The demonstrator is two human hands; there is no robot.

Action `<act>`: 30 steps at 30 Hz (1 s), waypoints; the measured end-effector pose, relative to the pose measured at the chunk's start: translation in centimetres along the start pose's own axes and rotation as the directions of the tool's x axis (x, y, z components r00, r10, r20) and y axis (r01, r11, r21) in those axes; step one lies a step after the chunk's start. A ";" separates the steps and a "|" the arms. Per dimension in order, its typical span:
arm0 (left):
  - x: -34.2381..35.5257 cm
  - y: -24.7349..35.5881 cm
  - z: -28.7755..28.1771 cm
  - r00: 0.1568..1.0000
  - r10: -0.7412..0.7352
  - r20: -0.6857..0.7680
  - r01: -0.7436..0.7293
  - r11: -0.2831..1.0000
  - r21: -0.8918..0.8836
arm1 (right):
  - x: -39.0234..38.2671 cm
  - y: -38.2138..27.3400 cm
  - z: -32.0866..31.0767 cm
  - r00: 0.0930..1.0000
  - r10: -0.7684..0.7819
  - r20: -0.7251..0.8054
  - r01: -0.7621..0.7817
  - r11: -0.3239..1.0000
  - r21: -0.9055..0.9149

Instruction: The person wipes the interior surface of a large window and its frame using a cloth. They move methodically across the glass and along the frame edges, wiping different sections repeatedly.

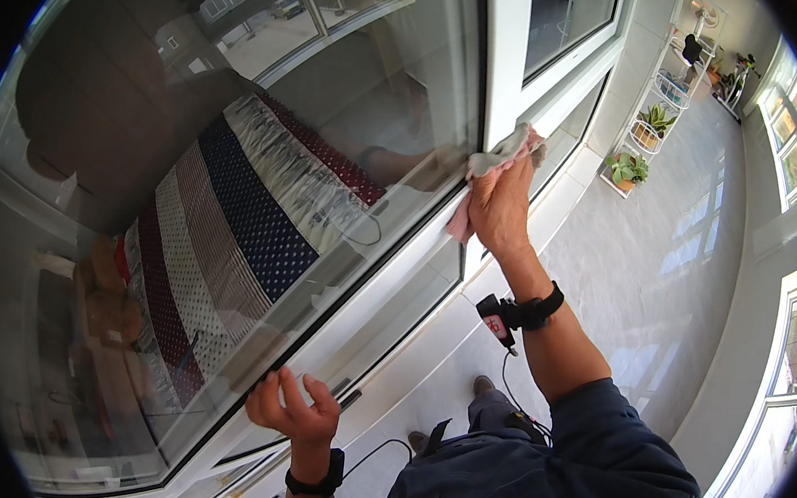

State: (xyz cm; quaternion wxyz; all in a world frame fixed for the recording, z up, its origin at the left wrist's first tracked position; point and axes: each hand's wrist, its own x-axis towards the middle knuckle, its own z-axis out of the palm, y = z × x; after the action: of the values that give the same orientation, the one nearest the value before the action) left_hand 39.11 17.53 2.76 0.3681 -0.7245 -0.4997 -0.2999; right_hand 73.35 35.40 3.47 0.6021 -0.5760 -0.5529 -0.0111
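My right hand (502,206) reaches up to the white window frame (504,98) with a crumpled pink and grey cloth (509,153) in its fingers. The cloth lies against the frame beside the black edge of a large glass pane (336,85), and one end of it hangs below my hand. Lower down, at the left, my left hand (296,408) is beside the same frame with its fingers loosely bent and apart. Nothing shows in it. Whether its fingertips touch the frame I cannot tell. A dark window handle (346,398) is just to its right.
Behind the glass, striped and dotted patterned fabric (242,209) shows among reflections. A white plant shelf (658,101) with potted plants stands along the wall at the far right, and an exercise bike (734,84) is beyond it. Shiny grey floor (640,268) runs along more windows (782,373).
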 end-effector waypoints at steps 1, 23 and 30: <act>0.0 -0.3 -0.6 0.999 0.019 0.037 -0.017 0.999 -0.050 | -0.4 -0.1 0.3 1.000 0.017 -0.019 -0.017 1.000 0.001; -11.8 -23.2 -18.7 0.922 -0.275 -0.271 0.351 0.890 0.291 | -20.5 -21.7 7.2 0.961 0.230 0.150 -0.241 0.969 0.053; -12.5 -24.5 -18.5 0.905 -0.261 -0.337 0.381 0.850 0.364 | -20.6 -22.7 3.7 0.957 0.081 0.277 -0.118 0.986 0.120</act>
State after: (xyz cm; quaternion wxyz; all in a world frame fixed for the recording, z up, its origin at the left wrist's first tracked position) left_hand 10.68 1.46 8.62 0.5255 -0.4842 -0.6113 -0.3402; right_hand 48.18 17.49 3.94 0.5581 -0.5571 -0.5998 0.1356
